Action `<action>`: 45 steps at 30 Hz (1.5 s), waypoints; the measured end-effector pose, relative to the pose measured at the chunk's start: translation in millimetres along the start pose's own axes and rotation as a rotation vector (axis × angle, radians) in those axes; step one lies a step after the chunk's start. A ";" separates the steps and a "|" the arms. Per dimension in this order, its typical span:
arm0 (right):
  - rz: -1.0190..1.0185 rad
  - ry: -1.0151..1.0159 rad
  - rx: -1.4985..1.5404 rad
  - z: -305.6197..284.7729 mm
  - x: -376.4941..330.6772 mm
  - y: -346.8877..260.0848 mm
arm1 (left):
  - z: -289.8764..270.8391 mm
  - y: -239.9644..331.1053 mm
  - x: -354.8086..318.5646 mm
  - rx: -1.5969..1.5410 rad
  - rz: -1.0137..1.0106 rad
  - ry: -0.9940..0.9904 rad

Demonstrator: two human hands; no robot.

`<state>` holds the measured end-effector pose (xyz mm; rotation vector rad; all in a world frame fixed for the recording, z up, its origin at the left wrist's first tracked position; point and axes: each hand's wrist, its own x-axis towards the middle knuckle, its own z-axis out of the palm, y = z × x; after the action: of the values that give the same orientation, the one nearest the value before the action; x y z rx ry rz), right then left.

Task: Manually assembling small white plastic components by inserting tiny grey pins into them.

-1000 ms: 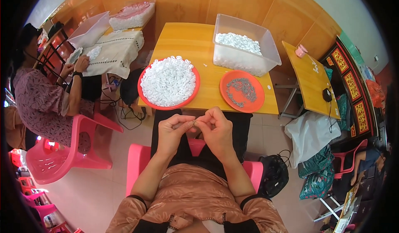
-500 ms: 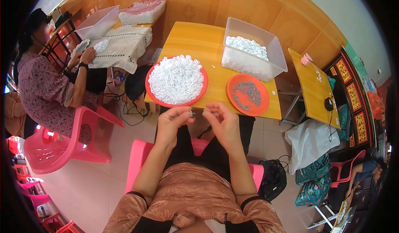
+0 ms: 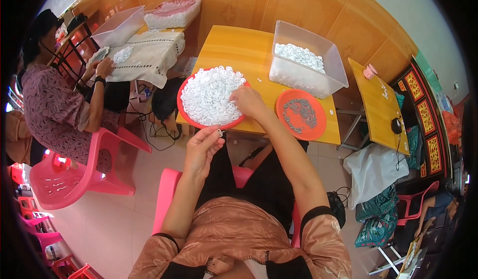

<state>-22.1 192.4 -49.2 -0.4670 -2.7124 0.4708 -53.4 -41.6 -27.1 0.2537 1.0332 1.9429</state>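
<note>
A red tray heaped with small white plastic pieces sits at the table's near left. My right hand reaches over its right side, fingertips bent down into the heap; what they grip, if anything, is hidden. Just below the tray's near rim, my left hand is raised with thumb and forefinger pinching a small metal clip, too small to make out in detail. To the right of my right forearm lies an orange plate of small grey metal pieces.
On the yellow table, a clear plastic bin of white pieces stands at the back right. Leftward, a person works at a cloth-covered table. Another table stands to the right, bags on the floor below.
My right hand has left its place beside the left one and moved forward into the white pieces. My left hand has shifted slightly left and down, still pinching a small piece.
</note>
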 end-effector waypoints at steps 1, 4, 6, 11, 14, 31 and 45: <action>-0.002 -0.016 -0.019 1.7 1.5 1.1 | 0.3 -0.6 -0.4 0.001 -0.006 0.005; 0.035 -0.015 -0.134 6.2 3.3 4.6 | 0.2 -3.6 -0.9 -0.010 -0.024 0.007; 0.041 0.044 -0.002 3.6 -0.3 7.2 | 2.5 -3.7 -1.0 -0.011 -0.027 0.004; 0.189 0.208 0.546 -16.2 -33.2 -32.4 | 1.0 -1.0 -3.6 -0.015 0.001 0.031; 0.457 0.102 1.093 -36.7 -64.9 -65.3 | 8.0 -2.5 -6.4 0.009 0.015 0.013; 0.353 0.208 1.443 -60.4 -132.9 -116.8 | 31.6 -0.2 -30.3 -0.081 0.006 -0.176; 0.359 0.230 1.565 -44.5 -137.0 -111.6 | 28.1 -0.1 -28.6 0.040 0.014 -0.273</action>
<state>87.6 53.4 -6.1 -0.4293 -1.3189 2.1024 -21.7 -48.2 -3.4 0.5341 0.8917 1.8400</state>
